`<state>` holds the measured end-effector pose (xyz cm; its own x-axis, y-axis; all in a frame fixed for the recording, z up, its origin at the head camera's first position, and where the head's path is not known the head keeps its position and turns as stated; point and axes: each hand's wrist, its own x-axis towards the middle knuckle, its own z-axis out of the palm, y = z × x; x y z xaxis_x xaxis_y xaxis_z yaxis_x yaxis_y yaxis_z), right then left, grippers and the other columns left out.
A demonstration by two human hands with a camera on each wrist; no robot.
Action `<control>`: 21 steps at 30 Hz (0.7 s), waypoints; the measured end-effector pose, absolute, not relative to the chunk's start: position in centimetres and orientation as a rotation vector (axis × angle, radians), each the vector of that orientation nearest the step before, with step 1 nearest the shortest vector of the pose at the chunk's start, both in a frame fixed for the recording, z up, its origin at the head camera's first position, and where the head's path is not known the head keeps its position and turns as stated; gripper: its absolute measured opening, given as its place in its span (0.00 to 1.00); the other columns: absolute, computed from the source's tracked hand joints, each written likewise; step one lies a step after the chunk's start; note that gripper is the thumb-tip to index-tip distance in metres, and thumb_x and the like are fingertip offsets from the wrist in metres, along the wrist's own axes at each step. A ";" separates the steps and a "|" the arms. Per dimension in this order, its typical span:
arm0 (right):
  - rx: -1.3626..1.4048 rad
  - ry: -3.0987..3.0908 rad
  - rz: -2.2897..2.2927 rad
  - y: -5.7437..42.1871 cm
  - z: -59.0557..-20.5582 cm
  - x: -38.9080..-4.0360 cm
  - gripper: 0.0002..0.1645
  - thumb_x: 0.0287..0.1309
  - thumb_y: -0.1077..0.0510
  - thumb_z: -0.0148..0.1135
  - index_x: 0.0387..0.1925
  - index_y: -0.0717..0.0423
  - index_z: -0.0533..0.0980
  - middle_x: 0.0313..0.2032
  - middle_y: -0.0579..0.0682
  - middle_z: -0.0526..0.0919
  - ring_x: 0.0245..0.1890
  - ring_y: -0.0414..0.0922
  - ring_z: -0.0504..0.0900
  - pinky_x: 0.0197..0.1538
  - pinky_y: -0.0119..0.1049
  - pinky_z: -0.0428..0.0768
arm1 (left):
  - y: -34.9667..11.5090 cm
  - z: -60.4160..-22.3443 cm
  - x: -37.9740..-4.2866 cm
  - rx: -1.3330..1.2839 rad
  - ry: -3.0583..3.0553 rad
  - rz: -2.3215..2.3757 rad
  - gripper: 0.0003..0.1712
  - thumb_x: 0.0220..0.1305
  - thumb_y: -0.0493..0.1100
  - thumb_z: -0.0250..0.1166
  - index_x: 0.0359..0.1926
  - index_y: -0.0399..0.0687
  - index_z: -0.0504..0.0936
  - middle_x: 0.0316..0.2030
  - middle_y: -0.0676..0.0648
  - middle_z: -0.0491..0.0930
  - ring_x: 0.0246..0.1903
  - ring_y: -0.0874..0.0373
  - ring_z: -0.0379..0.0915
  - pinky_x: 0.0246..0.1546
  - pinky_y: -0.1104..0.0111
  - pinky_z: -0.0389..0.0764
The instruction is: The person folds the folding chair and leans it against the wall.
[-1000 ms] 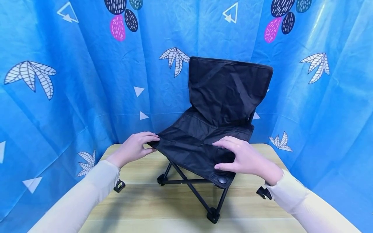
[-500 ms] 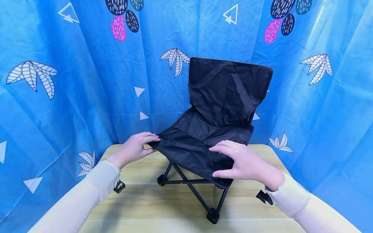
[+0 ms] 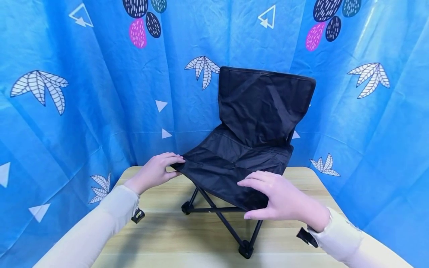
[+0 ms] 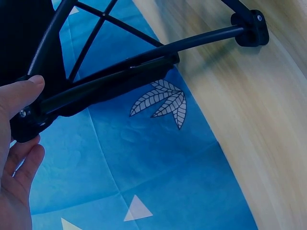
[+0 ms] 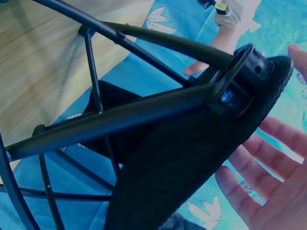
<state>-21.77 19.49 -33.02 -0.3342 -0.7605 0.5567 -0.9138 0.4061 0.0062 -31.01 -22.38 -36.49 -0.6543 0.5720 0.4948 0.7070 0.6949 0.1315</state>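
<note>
Fingers of the left hand pinch the folding chair at its front-left seat corner; the right hand hovers wide-fingered over the front-right corner. Chair stands on the table. Folding looks about to begin; right needs a grip.

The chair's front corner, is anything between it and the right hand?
Nothing visible. The right hand curves over the folding chair at its front corner, its fingers on or just above the seat fabric. The left hand pinches the other front corner.
</note>
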 end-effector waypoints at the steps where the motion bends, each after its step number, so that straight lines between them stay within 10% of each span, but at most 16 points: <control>1: 1.429 -2.191 0.417 19.4 -33.0 -21.6 0.43 0.58 0.28 0.78 0.62 0.53 0.83 0.55 0.42 0.87 0.53 0.40 0.87 0.56 0.40 0.87 | -22.4 -36.5 -31.0 -0.991 -2.486 -0.437 0.23 0.59 0.38 0.83 0.56 0.44 0.91 0.56 0.40 0.90 0.55 0.42 0.88 0.58 0.46 0.88; 21: 1.510 -2.215 0.233 19.7 -33.5 -20.9 0.35 0.51 0.31 0.83 0.54 0.46 0.85 0.48 0.38 0.85 0.46 0.39 0.83 0.50 0.38 0.85 | -22.5 -36.4 -31.5 -1.032 -2.457 -0.380 0.22 0.59 0.39 0.84 0.55 0.45 0.91 0.53 0.42 0.90 0.52 0.45 0.88 0.56 0.49 0.89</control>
<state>-20.91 19.67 -33.53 -0.3017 -0.8402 0.4507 -0.9155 0.3873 0.1090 -31.47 -22.48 -36.43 -0.6213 0.6034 0.4999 0.7263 0.6828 0.0784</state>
